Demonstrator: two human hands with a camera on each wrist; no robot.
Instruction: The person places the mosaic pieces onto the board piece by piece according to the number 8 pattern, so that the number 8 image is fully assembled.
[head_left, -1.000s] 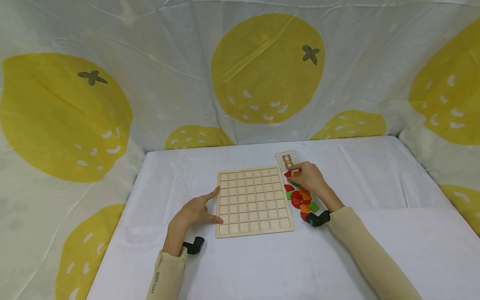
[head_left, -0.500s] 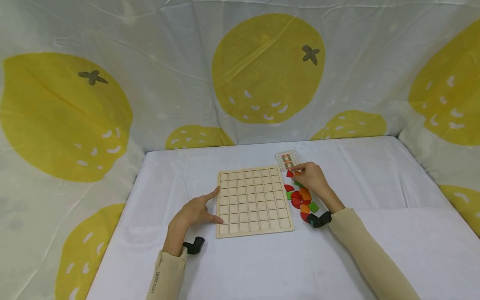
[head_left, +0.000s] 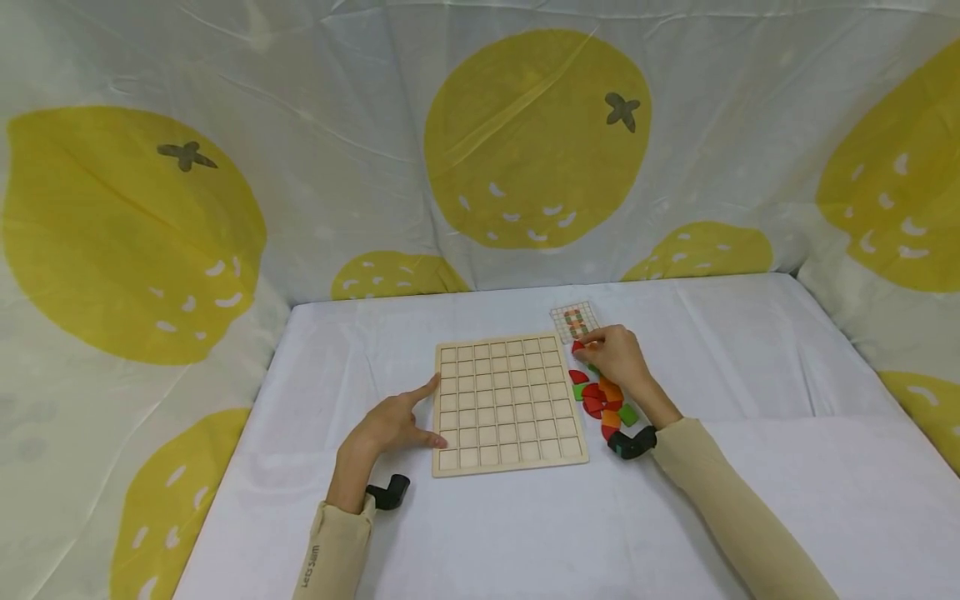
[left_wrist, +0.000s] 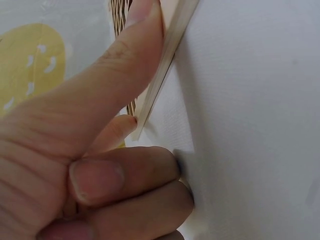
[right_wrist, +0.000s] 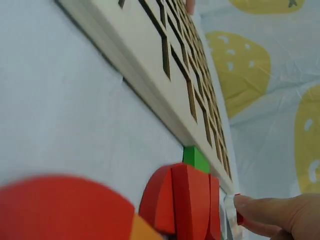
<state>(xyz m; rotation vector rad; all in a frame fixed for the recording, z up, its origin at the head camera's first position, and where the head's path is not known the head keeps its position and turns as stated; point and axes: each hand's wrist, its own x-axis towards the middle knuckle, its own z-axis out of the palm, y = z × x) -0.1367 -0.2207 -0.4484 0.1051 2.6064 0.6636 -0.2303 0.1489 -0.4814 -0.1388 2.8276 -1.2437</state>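
My left hand (head_left: 386,425) rests at the left side of a wooden grid board (head_left: 508,402), thumb and index finger stretched out against its edge. In the left wrist view the thumb (left_wrist: 112,70) lies on the board's rim, while other fingers curl on the cloth. Beyond the board's right side, my right hand (head_left: 621,357) pinches a small red quarter-round piece (head_left: 577,347). A sliver of that red piece (right_wrist: 239,218) shows at the fingertips in the right wrist view. My fingers partly cover a green piece (head_left: 593,367) and an orange one.
Several loose red, orange and green pieces (head_left: 593,406) lie along the board's right edge, some overlapping. A printed pattern card (head_left: 585,307) sits behind them, near the board's far right corner. White cloth (head_left: 517,533) covers the table, and a lemon-print curtain (head_left: 360,167) hangs at the back.
The red piece at my right fingertips has shifted and turned slightly, and the right wrist has moved a little to the left. My left hand and the board stay in place.
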